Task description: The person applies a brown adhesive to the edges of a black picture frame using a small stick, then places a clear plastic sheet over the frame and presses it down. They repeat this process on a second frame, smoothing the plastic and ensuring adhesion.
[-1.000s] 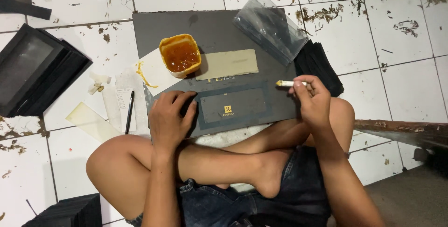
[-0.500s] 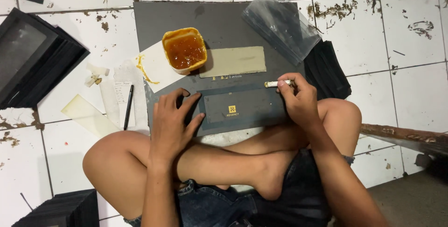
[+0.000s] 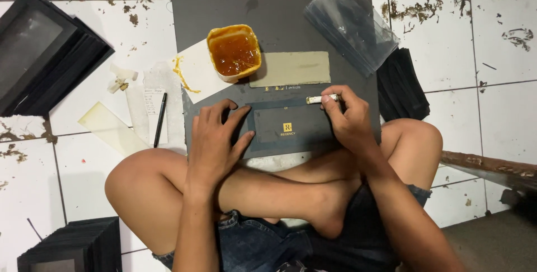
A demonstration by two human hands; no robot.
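Observation:
I sit cross-legged on a tiled floor with a dark grey board (image 3: 279, 20) in front of my knees. My left hand (image 3: 215, 137) lies flat, fingers spread, on the left end of a dark rectangular card with a small gold emblem (image 3: 291, 129). My right hand (image 3: 347, 118) grips a short white stick-like tool (image 3: 320, 99) at the card's upper right edge. An orange tub of amber glue (image 3: 234, 51) stands on a white paper sheet (image 3: 196, 73) behind my left hand. A grey-green rectangular piece (image 3: 291, 69) lies beside the tub.
A clear plastic bag (image 3: 349, 23) rests on the board's far right corner, with black pieces (image 3: 403, 84) stacked beside it. Black frames (image 3: 42, 54) are stacked at the left, more black pieces (image 3: 72, 247) at lower left. A black pen (image 3: 160, 120) and paper scraps lie left of the board.
The view has drifted slightly. My right hand with the white tool has shifted a little left along the card's upper edge. My left hand stays pressed on the card.

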